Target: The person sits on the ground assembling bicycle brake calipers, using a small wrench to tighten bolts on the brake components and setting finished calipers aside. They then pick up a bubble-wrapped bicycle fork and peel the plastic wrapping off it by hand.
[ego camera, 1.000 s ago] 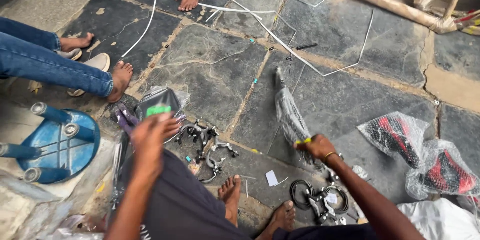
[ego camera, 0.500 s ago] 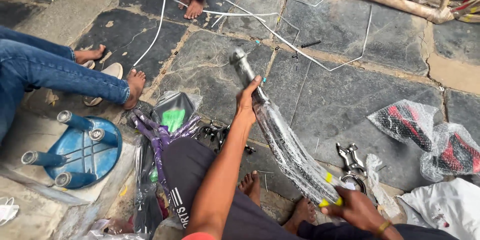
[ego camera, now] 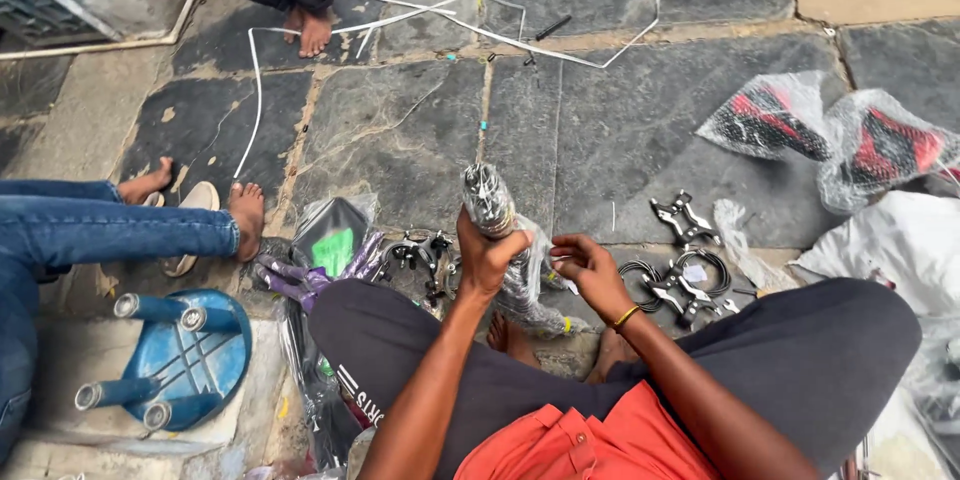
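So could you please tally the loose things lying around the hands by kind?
Wrapped metal part, in the left hand with the right hand at its wrap: 1
Red-and-black bagged items: 2
Upturned blue stool: 1
Bare brake caliper: 1
Total: 5

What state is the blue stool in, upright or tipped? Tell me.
Tipped over. The blue stool lies upside down on the stone floor, its seat down and its grey-capped legs pointing up toward the camera, beside a person's jeans-clad leg.
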